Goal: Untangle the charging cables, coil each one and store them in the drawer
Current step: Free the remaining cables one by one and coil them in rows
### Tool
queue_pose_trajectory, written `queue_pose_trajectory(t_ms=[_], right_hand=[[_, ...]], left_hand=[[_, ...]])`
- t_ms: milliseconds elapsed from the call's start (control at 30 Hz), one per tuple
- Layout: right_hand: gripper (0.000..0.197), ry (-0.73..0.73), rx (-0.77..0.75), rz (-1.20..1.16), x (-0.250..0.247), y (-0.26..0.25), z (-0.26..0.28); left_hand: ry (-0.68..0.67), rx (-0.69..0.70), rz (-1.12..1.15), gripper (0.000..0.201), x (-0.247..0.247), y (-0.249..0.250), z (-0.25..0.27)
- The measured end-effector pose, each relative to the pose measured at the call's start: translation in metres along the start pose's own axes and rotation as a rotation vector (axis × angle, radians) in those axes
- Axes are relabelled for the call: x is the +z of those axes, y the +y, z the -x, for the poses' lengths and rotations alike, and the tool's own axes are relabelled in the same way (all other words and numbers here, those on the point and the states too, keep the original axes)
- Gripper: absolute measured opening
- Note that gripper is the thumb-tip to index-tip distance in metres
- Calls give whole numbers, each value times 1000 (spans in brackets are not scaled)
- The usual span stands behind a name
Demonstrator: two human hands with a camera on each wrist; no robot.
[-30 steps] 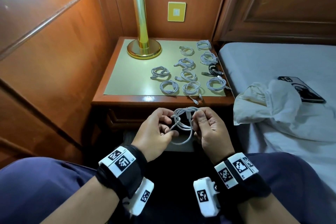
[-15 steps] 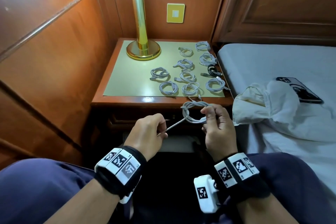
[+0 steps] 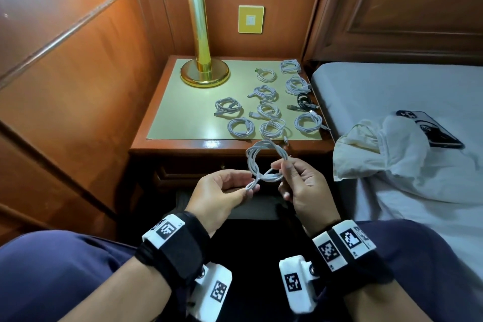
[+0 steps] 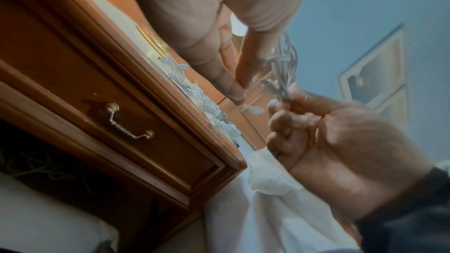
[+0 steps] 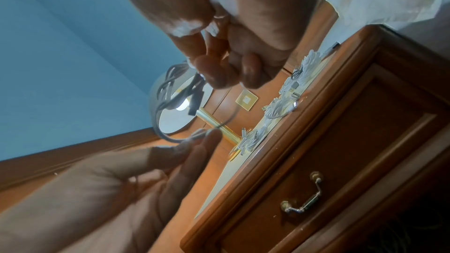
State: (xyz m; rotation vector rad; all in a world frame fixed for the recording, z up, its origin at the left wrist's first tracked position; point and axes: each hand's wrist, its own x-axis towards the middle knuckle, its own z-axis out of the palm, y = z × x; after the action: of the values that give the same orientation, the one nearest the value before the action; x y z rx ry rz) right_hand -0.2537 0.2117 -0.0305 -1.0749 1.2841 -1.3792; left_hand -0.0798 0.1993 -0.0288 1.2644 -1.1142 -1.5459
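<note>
A white charging cable [image 3: 265, 161] hangs as a loose coil between both hands, in front of the nightstand's shut drawer [image 3: 198, 168]. My right hand [image 3: 281, 165] pinches the coil at its right side. The left hand [image 3: 248, 188] pinches the cable's free end just below the coil. In the left wrist view the cable [image 4: 283, 61] stands between my left fingers [image 4: 231, 84] and the right hand [image 4: 316, 132]. The right wrist view shows the coil [image 5: 168, 91] against the lamp. Several coiled white cables [image 3: 240, 127] and one black cable [image 3: 304, 102] lie on the nightstand top [image 3: 188, 117].
A brass lamp [image 3: 203, 70] stands at the nightstand's back left. The bed [image 3: 392, 86] to the right carries a crumpled white cloth [image 3: 379, 154] and a phone [image 3: 431, 131]. The drawer has a metal handle [image 4: 129, 122]. A dark shelf below it holds loose cables [image 4: 36, 168].
The left hand first pulled the free end out to the left, then came back to the coil. The right hand has kept hold of the coil and lifted it slightly.
</note>
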Motion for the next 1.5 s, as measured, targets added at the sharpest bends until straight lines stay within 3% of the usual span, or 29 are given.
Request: queue_pose_trajectory(t_ms=[100,167,300,400,533,800,1033,1167,1367,1500], right_hand=[[23,-37,-13,125,-1,2,2],[19,-27,-65,246,-1,2,3],[15,-4,-121,393,-3,1,4],[17,-35,-104,445,-2,2,6],[15,-91,-142,525,-1,3,7],[14,-132,-144,558,2,6,8],[14,-163,-145,559,1,5,9],[10,-123,-94,427,3,1,10],[16,-128,154,129,5,1,7],[41,-121,283,-69,1,7,3]], left_hand=[[-52,-52,228,41,-1,8,1],[-68,-65,280,40,-4,10,0],[-42,21,172,12,-2,8,1],[-18,84,15,31,-1,1,-1],[-33,134,-5,17,-5,0,-2],[-9,222,-189,16,-12,0,-7],[-83,224,-93,16,-11,5,-4],[-115,260,-48,18,-11,4,-5],[-137,207,117,17,-11,4,-6],[-147,177,176,18,-12,5,-6]])
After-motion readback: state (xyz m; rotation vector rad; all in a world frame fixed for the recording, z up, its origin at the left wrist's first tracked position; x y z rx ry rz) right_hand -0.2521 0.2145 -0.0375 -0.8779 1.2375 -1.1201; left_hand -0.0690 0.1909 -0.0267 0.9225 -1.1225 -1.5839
